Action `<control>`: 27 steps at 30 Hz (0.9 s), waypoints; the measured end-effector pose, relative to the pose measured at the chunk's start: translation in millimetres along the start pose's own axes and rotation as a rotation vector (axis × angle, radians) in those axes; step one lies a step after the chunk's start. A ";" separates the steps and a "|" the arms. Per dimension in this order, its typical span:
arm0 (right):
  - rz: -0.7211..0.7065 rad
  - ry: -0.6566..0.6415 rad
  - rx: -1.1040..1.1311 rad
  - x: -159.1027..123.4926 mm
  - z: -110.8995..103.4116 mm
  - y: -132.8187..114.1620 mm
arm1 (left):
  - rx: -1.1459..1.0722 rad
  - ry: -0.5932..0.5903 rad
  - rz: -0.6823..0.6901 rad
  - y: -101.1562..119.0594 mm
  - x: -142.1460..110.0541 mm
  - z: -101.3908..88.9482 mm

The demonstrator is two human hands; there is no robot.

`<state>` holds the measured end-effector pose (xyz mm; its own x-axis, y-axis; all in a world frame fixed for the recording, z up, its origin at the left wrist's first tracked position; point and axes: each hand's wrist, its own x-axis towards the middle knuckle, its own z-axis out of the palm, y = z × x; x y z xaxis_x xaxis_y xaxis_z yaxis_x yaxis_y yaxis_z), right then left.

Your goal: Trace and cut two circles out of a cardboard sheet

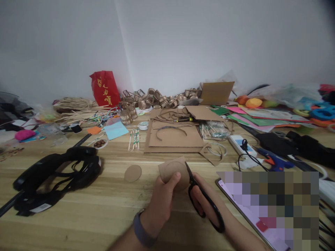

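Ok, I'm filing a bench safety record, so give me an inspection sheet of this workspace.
Surface: wooden table, light, grained.
Job's things: cardboard piece bearing a drawn curve; black scissors; loose cardboard disc to its left.
Clutter: black strapped gear at left; red bag at the back; blue glue gun at right.
Hands: left hand holds the cardboard piece; right hand holds the scissors, blades at the piece's right edge.
Cables: black cable at the white power strip.
Surroundings: grey wall behind; other people: nothing seen.
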<state>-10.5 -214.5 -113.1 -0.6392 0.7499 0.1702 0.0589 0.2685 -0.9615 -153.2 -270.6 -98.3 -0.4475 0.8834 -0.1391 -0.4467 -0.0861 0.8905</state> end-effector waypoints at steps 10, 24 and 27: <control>-0.070 -0.013 -0.020 2.5 -2.5 1.8 | -0.076 -0.030 -0.053 2.1 -5.9 6.1; -0.167 0.016 -0.063 4.7 -3.3 3.3 | -0.036 -0.028 0.009 -2.2 -4.1 2.2; -0.164 0.032 -0.070 4.4 -2.7 2.0 | -0.026 -0.021 0.012 -2.6 -3.6 2.2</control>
<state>-11.2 -209.1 -113.6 -0.6202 0.7111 0.3311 0.0099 0.4292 -0.9032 -148.7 -272.6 -99.2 -0.4365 0.8917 -0.1195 -0.4621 -0.1082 0.8802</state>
